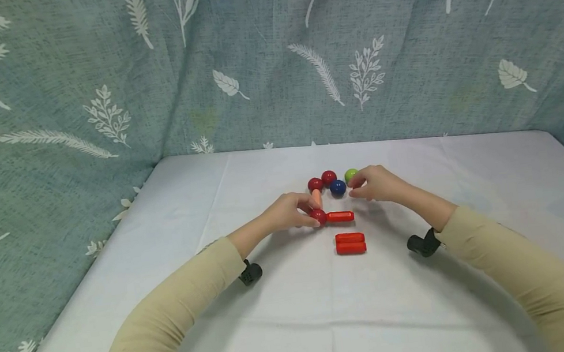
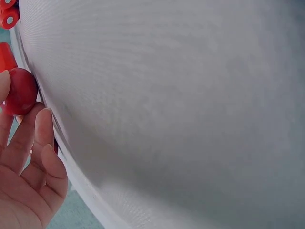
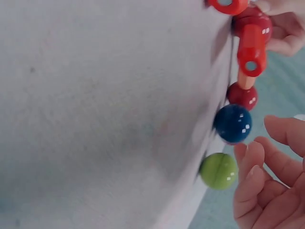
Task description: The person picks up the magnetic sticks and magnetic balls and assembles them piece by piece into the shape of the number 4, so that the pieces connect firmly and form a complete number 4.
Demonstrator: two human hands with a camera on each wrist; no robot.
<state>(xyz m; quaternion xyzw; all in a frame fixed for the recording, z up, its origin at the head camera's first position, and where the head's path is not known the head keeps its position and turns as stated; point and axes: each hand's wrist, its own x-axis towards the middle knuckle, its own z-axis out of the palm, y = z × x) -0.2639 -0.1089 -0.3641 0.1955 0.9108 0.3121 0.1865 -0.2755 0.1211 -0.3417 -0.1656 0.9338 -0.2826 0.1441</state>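
Note:
Thumb and fingers of my left hand pinch a glossy red ball. From that ball a red rod points right, and an orange rod runs away towards another red ball. In the right wrist view, the red rod's near end shows a round hole. My right hand hovers beside a blue ball and a green ball, fingers loosely bent and holding nothing. The green ball is partly hidden by this hand in the head view.
A further red ball lies behind the blue one. Two red rods lie side by side nearer me on the white tablecloth. A leaf-patterned green-blue cloth hangs behind the table.

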